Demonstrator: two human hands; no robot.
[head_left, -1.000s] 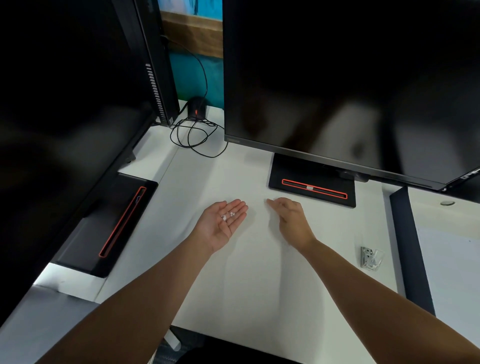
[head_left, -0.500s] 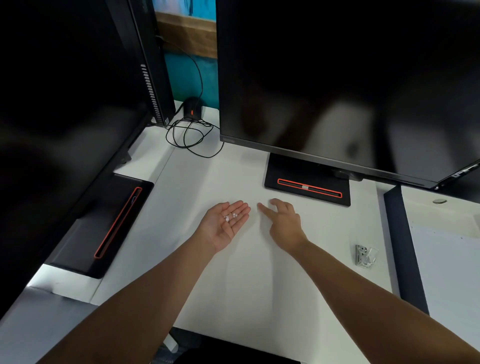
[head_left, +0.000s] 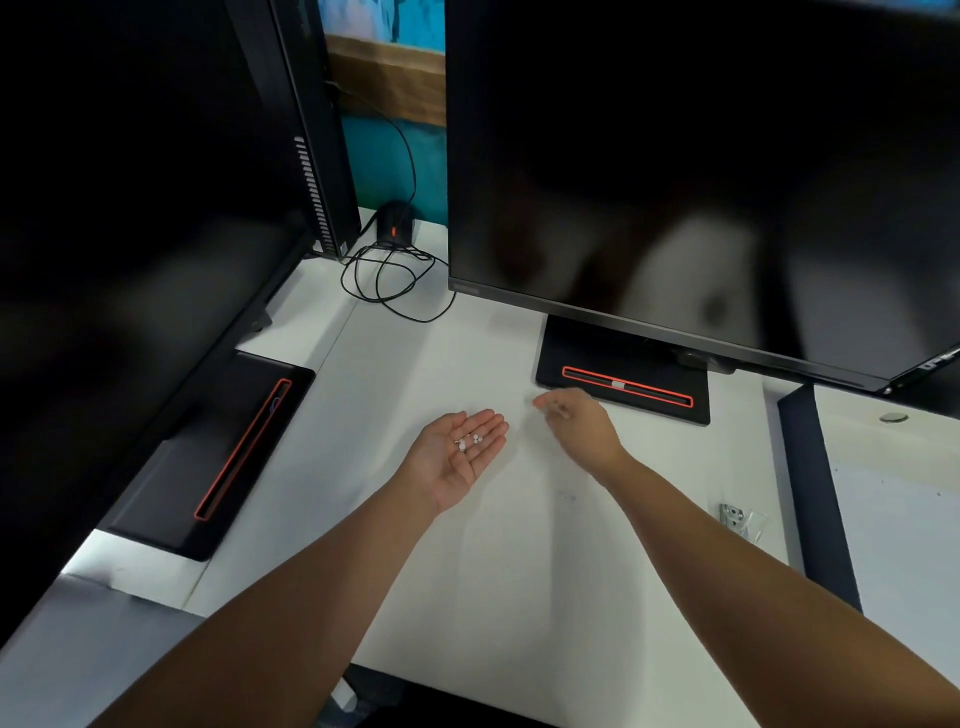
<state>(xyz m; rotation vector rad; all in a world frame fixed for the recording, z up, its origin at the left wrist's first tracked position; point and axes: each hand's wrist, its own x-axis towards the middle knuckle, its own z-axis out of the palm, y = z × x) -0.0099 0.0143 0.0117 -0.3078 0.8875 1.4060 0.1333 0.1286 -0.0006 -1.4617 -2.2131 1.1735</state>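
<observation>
The left hand (head_left: 453, 457) lies palm up just above the white counter (head_left: 519, 571), near its middle. Its fingers (head_left: 488, 427) are straight and close together, curled round nothing. A few small white round pieces (head_left: 470, 441) rest loose where the palm meets the fingers (too small to tell what they are).

The right hand (head_left: 579, 423) hovers at about 3 o'clock from the left one, close beside it but not touching, back turned up. Its fingers (head_left: 545, 402) point towards 9 o'clock and are blurred, so I cannot tell whether they pinch anything or are merely bent.

Just beyond the right hand, at 1 o'clock, sits the flat black monitor base with a red-outlined slot (head_left: 623, 387), under the large black monitor screen (head_left: 675, 182). A second black monitor (head_left: 130, 208) fills the 9 to 11 o'clock side, its own black base with a red-edged groove (head_left: 218, 457) resting on the counter at 9 o'clock from the left hand. A loose coil of black cable (head_left: 389, 280) lies at 12 o'clock, between the two monitors. At 4 o'clock from the right hand, well apart, lies a small clear plastic bag with a metal bracket (head_left: 740, 519), near the counter's right edge.
</observation>
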